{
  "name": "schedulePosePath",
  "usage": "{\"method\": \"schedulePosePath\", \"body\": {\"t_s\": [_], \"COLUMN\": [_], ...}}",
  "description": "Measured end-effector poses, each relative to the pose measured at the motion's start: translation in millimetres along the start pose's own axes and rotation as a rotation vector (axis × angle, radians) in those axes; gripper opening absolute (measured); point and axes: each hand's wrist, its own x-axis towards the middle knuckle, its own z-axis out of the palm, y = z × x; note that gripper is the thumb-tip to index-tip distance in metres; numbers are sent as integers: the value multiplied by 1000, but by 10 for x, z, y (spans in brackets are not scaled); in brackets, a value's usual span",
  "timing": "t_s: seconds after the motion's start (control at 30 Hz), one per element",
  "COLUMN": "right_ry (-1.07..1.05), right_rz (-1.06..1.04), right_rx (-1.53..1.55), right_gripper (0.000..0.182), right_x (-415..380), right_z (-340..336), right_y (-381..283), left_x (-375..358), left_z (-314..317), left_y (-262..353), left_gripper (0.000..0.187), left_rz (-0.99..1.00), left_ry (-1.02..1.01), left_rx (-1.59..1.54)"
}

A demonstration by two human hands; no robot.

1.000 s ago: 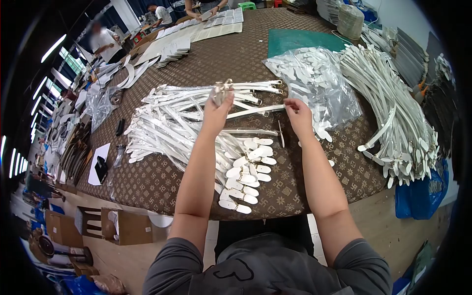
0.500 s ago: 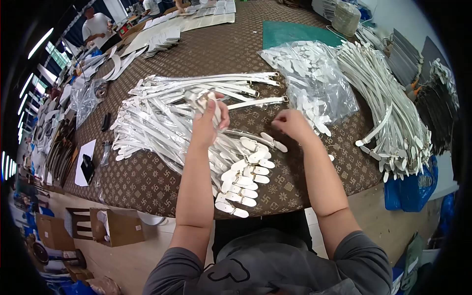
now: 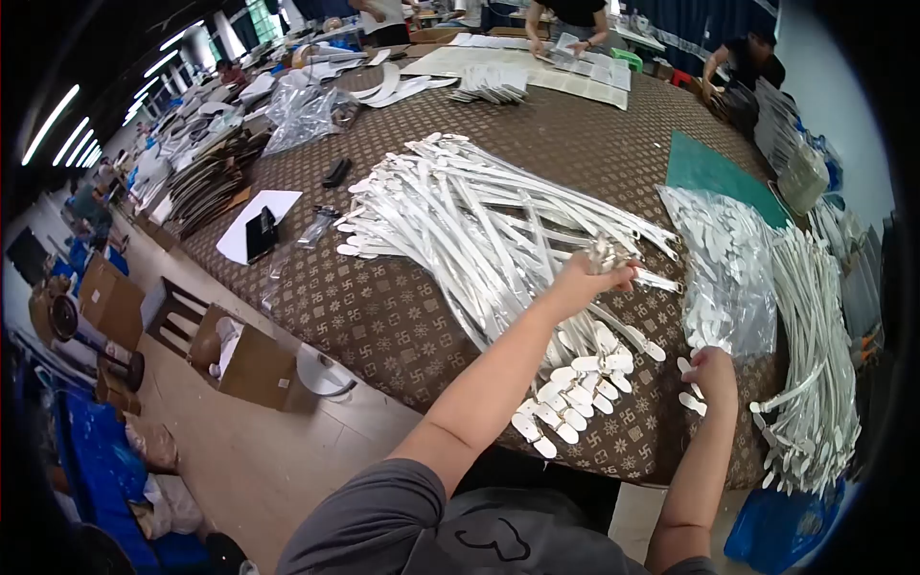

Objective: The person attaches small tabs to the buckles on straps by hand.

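Observation:
My left hand (image 3: 586, 280) is closed around a small bunch of whitish pieces (image 3: 609, 254), partly covered by the fingers, above the pile of white straps. The white straps (image 3: 498, 259) lie fanned over the patterned cloth, with rounded tab ends (image 3: 575, 398) and metal buckles toward me. My right hand (image 3: 717, 376) is low over the cloth at the right, fingers pinched at a small white tab (image 3: 684, 365). Another white tab (image 3: 692, 403) lies just below the fingers. Right beyond this hand is a clear bag (image 3: 733, 268) of white tabs, some spilling from its near end.
A bundle of long white straps (image 3: 815, 355) hangs over the table's right edge. Behind the bag lies a green mat (image 3: 724, 177). A phone (image 3: 260, 234) rests on white paper (image 3: 278, 206) at the left. A person (image 3: 567, 21) handles sheets across the table.
The view has swung left and the table appears turned. My right hand has moved to the loose tabs below the bag; my left hand stays over the straps, still holding whitish pieces.

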Motion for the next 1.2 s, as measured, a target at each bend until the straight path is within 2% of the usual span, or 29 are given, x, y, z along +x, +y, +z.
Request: {"method": "schedulePosePath", "body": {"t_s": [0.1,0.17,0.23,0.4,0.47,0.57,0.6,0.67,0.73,0.77,0.83,0.87,0.9,0.93,0.97,1.03,1.07,1.17,1.2], "right_ry": [-26,-44,-99,81,121,-61,-58,-16,106,203,293,256,182,182,174,177,192,18,27], "right_rz": [-110,-140,-166,-171,-155,-127,-117,-51,-133,-114,-315,-404,-352,-359,-369,-448,-417,-241,-228], "right_rx": [27,7,-77,51,107,71,70,376,488,418,659,696,755,797,734,887,880,1141,1141], "right_gripper": [30,27,25,17,15,12,12,11,13,12,14,17,25,29,26,19,19,12,12], "right_x": [193,269,305,471,522,693,678,686,568,397,299,223,53,78,93,157,151,181,176], "right_z": [101,114,63,83,59,-20,-52,-171,-319,-359,-204,-132,-127,54,154,390,387,331,313], "right_y": [328,284,237,410,464,672,623,542,20,-416,-854,-1064,-1269,-1300,-1278,-1224,-1179,-1107,-1111], "left_x": [-2,-100,-64,22,9,-42,-62,-93,-75,-58,-78,-102,-61,-6,8,-27,-46,-15,-5], "left_z": [-29,-17,-10,-42,-38,-35,-22,40,64,80,136,175,181,166,160,176,200,213,210], "left_y": [3,123,44,-110,-96,23,64,95,118,80,167,254,131,-45,-130,-123,-78,-153,-158], "left_gripper": [44,45,40,39,39,38,37,36,41,45,47,46,42,39,32,25,24,23,22], "left_rz": [-62,-84,56,156,47,-18,-30,-59,-172,-168,-185,-202,-147,-92,-77,-70,-74,-60,-45], "left_ry": [-44,-49,-73,-79,-135,-161,-165,-213,-93,-88,-60,-34,-83,-125,-114,-77,-54,-103,-112], "left_rx": [207,88,-207,-93,-100,-123,-146,-187,-35,-2,106,178,106,31,15,60,121,98,95]}}
